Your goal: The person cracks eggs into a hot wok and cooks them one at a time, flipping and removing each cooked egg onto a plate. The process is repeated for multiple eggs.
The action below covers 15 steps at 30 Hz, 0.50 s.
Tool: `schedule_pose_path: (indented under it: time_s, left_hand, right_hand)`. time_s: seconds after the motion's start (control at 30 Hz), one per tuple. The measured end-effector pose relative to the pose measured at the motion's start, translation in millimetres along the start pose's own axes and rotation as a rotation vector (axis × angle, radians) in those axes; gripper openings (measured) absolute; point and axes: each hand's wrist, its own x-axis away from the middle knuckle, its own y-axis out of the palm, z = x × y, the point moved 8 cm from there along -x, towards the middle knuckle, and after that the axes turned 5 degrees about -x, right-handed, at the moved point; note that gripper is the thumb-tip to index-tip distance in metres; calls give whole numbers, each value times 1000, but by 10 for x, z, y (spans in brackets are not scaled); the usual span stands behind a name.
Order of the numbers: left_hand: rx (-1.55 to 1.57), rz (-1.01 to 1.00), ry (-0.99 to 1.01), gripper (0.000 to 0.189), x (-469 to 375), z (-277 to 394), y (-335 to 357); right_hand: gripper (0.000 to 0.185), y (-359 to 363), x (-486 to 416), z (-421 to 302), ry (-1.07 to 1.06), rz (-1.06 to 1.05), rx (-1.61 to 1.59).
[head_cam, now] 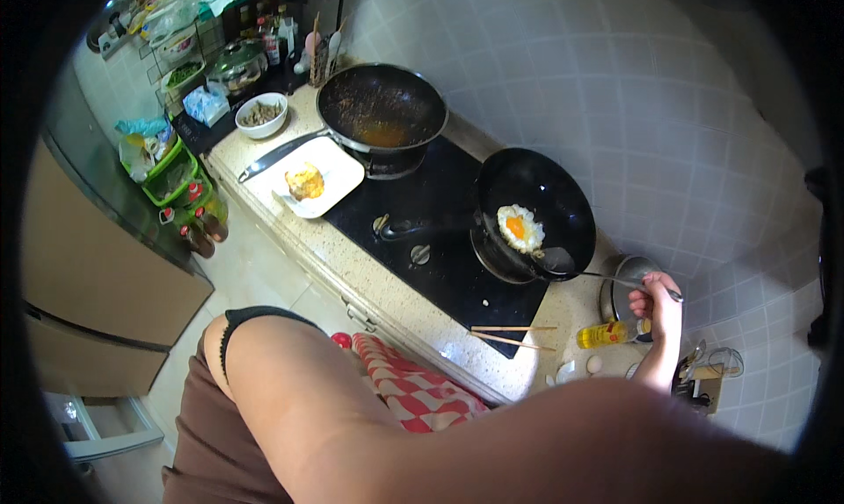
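My right hand (654,294) grips the handle of a metal spatula (610,278) at the right. The spatula's blade (556,260) rests in a black wok (560,194), close to the lower edge of a fried egg (521,228) with an orange yolk and white, frilled rim. This wok stands on the right burner of a black glass gas hob (422,207), its dark handle (402,230) reaching left. Out of view is my left hand; only a bent arm shows at lower left. Left of the hob, a square white plate (339,167) carries another browned fried egg (305,182).
A second, oily wok (382,108) occupies the left burner. Chopsticks (514,328) lie across the hob's front right corner. Near my right wrist are an oil bottle (601,335), a metal pot (616,293) and an egg (594,363). A white bowl (262,129) stands beyond the plate.
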Motion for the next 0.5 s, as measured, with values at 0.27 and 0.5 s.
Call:
schedule_pose_path:
  time_s: [0.27,0.5]
  left_hand:
    - [24,5,61,23,91,41,94]
    - [8,172,180,23,57,236,-118]
  right_hand:
    - [16,154,50,-72,10,21,13]
    - [18,125,52,-41,-29,6,26]
